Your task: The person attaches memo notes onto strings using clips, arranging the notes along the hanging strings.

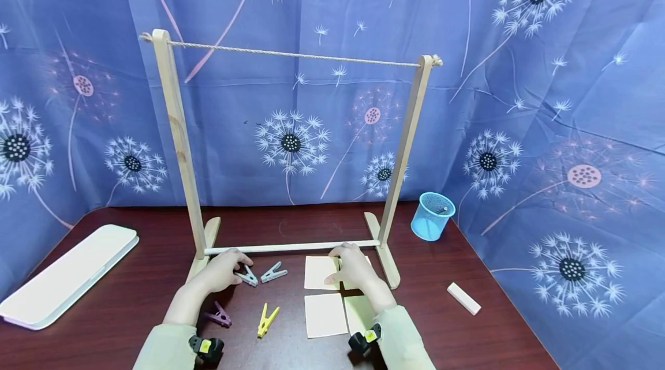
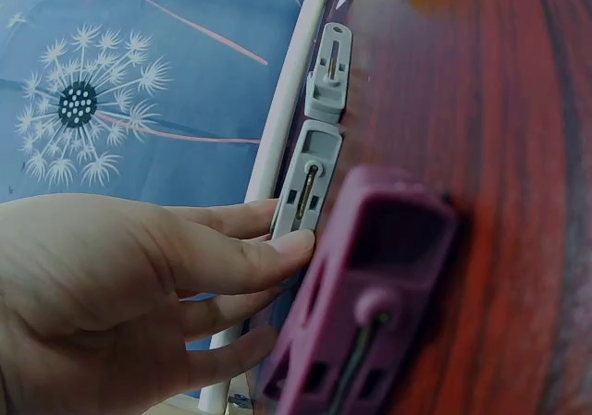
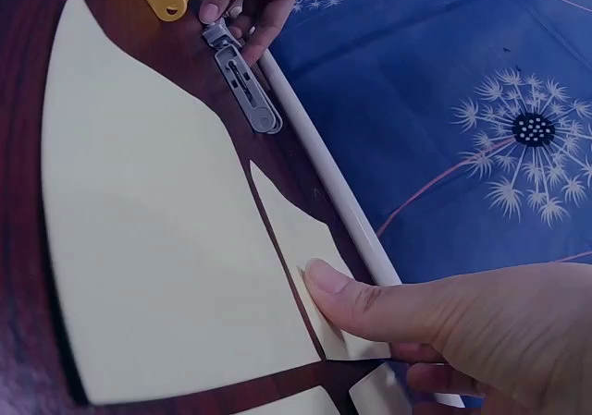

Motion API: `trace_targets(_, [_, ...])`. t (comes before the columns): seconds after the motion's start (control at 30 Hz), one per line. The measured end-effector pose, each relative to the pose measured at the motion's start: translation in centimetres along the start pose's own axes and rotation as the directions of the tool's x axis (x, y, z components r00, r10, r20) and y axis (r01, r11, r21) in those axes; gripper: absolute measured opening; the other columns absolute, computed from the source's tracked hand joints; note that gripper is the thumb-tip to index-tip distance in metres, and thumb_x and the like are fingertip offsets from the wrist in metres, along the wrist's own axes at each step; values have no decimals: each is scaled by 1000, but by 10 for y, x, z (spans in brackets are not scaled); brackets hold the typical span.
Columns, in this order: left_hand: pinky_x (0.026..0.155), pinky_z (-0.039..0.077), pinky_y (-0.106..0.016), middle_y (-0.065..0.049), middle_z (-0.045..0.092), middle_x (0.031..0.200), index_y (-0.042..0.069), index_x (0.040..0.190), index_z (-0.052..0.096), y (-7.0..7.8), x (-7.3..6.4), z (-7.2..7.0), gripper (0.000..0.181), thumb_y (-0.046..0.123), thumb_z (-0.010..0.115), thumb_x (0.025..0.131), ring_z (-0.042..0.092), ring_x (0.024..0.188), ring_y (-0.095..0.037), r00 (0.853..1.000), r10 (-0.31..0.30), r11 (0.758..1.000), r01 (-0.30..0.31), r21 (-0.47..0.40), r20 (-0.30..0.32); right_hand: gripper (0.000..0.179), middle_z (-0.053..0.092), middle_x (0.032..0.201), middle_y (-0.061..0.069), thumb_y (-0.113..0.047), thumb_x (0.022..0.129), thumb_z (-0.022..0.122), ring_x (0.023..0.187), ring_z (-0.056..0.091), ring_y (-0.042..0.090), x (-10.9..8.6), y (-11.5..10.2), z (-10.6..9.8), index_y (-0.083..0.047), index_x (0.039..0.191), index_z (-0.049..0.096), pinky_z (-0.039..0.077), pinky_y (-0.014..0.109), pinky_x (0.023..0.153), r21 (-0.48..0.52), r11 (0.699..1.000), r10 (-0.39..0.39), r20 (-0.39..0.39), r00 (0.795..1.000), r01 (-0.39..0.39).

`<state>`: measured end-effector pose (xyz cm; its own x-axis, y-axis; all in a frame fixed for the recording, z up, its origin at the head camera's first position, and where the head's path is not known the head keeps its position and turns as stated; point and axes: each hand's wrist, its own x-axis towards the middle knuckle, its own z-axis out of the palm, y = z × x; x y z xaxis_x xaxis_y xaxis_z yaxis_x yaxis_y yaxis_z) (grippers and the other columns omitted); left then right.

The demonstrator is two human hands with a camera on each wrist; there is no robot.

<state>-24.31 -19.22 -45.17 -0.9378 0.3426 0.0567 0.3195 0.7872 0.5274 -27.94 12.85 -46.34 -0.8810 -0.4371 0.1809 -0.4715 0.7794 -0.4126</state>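
My left hand point(image 1: 222, 271) pinches a grey clothespin point(image 1: 249, 277) between thumb and fingers, low over the table. A second grey clothespin point(image 1: 273, 273) lies just right of it. Nearer me are a purple clothespin point(image 1: 220, 316), large in the left wrist view, and a yellow clothespin point(image 1: 267, 320). My right hand point(image 1: 355, 268) is over the far pair of pale yellow paper squares; its thumb point(image 3: 356, 299) and fingers grip the far left square point(image 1: 317, 273) at its right side. The hand covers much of the far right square. Two more squares, near left point(image 1: 325, 316) and near right point(image 1: 358, 311), lie in front.
Behind the hands stands a wooden frame point(image 1: 179, 127) with a rope point(image 1: 296, 54) strung across its top and a white bar point(image 1: 296, 247) low down. A white case point(image 1: 73, 275) lies left; a blue mesh cup point(image 1: 430, 223) and a white block point(image 1: 464, 299) are right.
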Motion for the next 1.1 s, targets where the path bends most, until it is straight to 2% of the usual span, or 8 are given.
trace_targets(0.17, [76, 53, -38, -12, 65, 99, 0, 98, 69, 0, -1, 0, 29, -11, 76, 72, 65, 88, -27, 1000, 4, 1000, -4, 1, -1, 57, 67, 111, 14, -24, 61, 92, 111, 57, 37, 1, 1, 2, -3, 107, 65, 49, 47, 92, 15, 1000, 4, 1, 1000, -4])
trace_targets(0.3, [77, 52, -38, -10, 65, 98, 2, 95, 68, -1, -1, -1, 28, -9, 77, 71, 65, 88, -25, 1000, 2, 1000, -2, -4, 7, 58, 67, 112, 12, -24, 63, 92, 110, 57, 37, 1, 2, 4, -7, 109, 60, 50, 47, 87, 36, 999, 31, 19, 999, -32])
trace_targets(0.4, [77, 52, -37, -9, 66, 96, 2, 95, 68, -5, -1, -2, 27, -7, 78, 72, 64, 87, -25, 1000, 21, 1000, -21, -14, 12, 59, 68, 109, 11, -23, 64, 92, 106, 58, 35, 1, 1, 5, -7, 109, 59, 51, 46, 85, 48, 998, 46, 27, 999, -47])
trace_targets(0.63, [75, 51, -34, -5, 68, 93, 0, 100, 67, -10, -4, -7, 22, 1, 76, 79, 64, 87, -24, 998, 52, 995, -49, -88, 28, 58, 66, 114, 13, -18, 67, 90, 109, 61, 32, 1, -3, 4, -5, 114, 59, 49, 45, 91, 89, 995, 46, 42, 998, -49])
trace_targets(0.77, [71, 50, -29, -4, 68, 90, -2, 102, 66, -11, -5, -10, 23, 5, 75, 82, 63, 86, -20, 997, 67, 989, -60, -133, 47, 61, 65, 118, 15, -14, 66, 90, 112, 61, 34, 1, -4, 3, -2, 117, 60, 48, 47, 94, 117, 993, 16, 22, 1000, -19])
trace_targets(0.97, [73, 51, -26, -7, 68, 94, -6, 107, 64, -14, -7, -15, 26, 10, 71, 87, 65, 90, -23, 990, 128, 980, -117, -160, 65, 66, 62, 123, 19, -5, 67, 88, 117, 58, 37, 3, -5, 2, 0, 124, 57, 45, 51, 99, 179, 984, -10, 4, 1000, 9])
trace_targets(1.03, [77, 52, -30, -10, 68, 97, -7, 108, 63, -15, -8, -17, 28, 11, 70, 88, 66, 93, -27, 987, 147, 976, -135, -168, 65, 70, 62, 122, 20, -1, 66, 87, 115, 58, 36, 4, -4, 2, 1, 128, 54, 46, 50, 98, 199, 980, -18, -2, 1000, 18])
trace_targets(1.1, [78, 53, -32, -13, 68, 99, -7, 110, 63, -16, -8, -18, 29, 11, 70, 89, 67, 95, -30, 985, 159, 974, -146, -176, 62, 75, 61, 120, 21, 2, 66, 86, 101, 60, 32, 4, -2, 2, 2, 132, 51, 50, 44, 89, 219, 975, -26, -8, 1000, 27])
